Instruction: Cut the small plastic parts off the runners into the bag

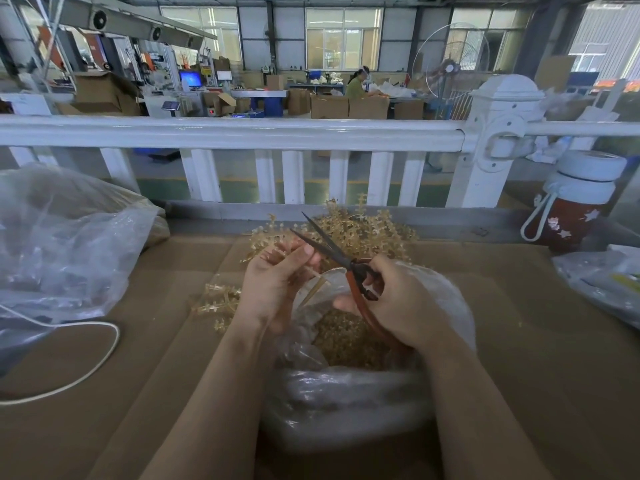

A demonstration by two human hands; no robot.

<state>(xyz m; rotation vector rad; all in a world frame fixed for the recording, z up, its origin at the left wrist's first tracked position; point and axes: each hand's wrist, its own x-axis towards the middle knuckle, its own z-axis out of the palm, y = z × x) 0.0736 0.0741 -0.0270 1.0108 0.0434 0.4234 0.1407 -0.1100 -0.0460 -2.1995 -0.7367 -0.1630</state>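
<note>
Both forearms forward, left hand [273, 282] and right hand [405, 303] curled closed.

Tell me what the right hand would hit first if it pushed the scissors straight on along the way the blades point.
Most likely the left hand's fingertips, which lie right beside the open dark blades of the orange-handled scissors in the right hand. Depth is unclear; past them lies the tan plastic runner pile.

Amber-gold runners [349, 233] at centre frame, dark-bladed scissors [346, 265] with orange-red handles, clear bag [346, 393] of tan bits, brown cardboard [519, 341], white railing [228, 133], and at right a red flask [571, 209] with pale star-and-flower motifs.
</note>
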